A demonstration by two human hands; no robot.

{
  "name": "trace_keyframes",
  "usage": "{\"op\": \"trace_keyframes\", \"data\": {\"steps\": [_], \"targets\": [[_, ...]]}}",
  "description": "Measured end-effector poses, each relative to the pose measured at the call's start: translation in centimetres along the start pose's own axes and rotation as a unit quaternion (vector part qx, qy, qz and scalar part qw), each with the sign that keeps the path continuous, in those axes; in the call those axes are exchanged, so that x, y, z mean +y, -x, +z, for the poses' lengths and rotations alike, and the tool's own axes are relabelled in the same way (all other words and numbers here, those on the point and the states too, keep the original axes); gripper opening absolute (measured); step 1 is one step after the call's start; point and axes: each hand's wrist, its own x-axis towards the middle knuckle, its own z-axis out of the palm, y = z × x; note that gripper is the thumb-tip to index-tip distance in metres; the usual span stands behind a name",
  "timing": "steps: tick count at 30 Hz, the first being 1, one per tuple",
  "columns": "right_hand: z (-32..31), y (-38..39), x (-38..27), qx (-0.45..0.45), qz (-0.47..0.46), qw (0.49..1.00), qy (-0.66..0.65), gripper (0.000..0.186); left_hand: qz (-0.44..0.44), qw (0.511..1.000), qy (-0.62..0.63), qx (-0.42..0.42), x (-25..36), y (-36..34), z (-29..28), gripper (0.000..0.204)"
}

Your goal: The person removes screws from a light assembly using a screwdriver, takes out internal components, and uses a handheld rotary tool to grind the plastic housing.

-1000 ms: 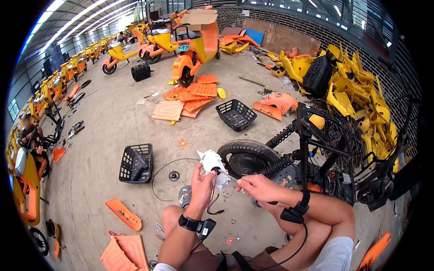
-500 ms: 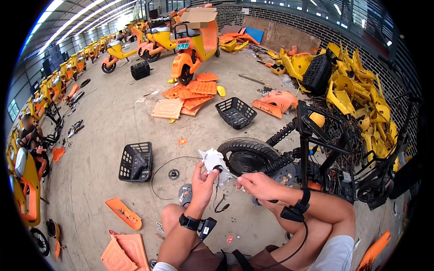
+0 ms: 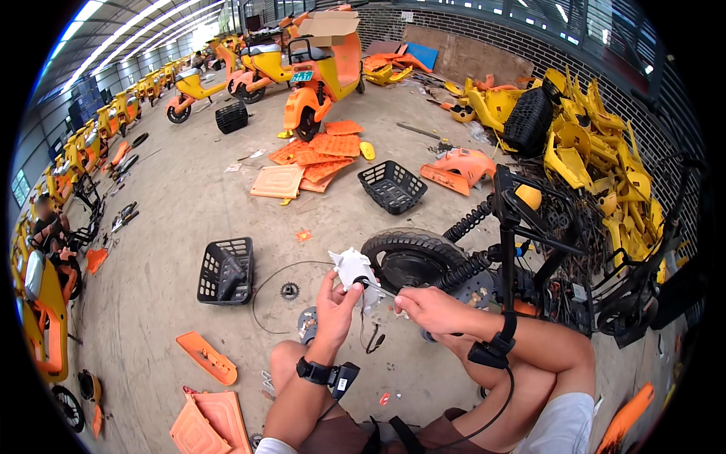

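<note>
My left hand [image 3: 333, 312] is closed around a white plastic housing [image 3: 352, 265], thumb pressed near a dark round spot on its near side. Thin wires with a dark connector [image 3: 374, 344] hang below the housing. In my right hand [image 3: 432, 309] is a thin metal-shafted tool, seemingly a screwdriver [image 3: 382, 290]; its shaft points left and its tip meets the housing by my left thumb. Most of its handle is hidden in my palm. A long thin dark cable [image 3: 259, 281] curves over the floor left of the housing.
Right beyond my hands stands a stripped scooter frame with a black wheel [image 3: 412, 261]. Black baskets [image 3: 227, 271] [image 3: 393, 188], a small gear [image 3: 290, 291] and orange panels [image 3: 206, 358] lie about. Yellow covers [image 3: 575, 155] are heaped at right; a person [image 3: 49, 225] sits far left.
Both hands stay on the housing and tool with almost the same grip. The whole view has shifted slightly; the hanging connector has swung a little.
</note>
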Motion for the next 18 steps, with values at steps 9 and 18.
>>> {"op": "trace_keyframes", "data": {"steps": [9,18], "targets": [[0.7,-0.1,-0.2,-0.002,0.022,0.999,0.048,0.032,0.010,0.999,-0.041,-0.017,0.7,0.2,-0.1,0.047],[1.6,-0.6,1.3,0.010,-0.018,1.000,0.016,0.031,-0.010,0.999,-0.047,0.006,0.7,0.3,-0.3,0.050]]}}
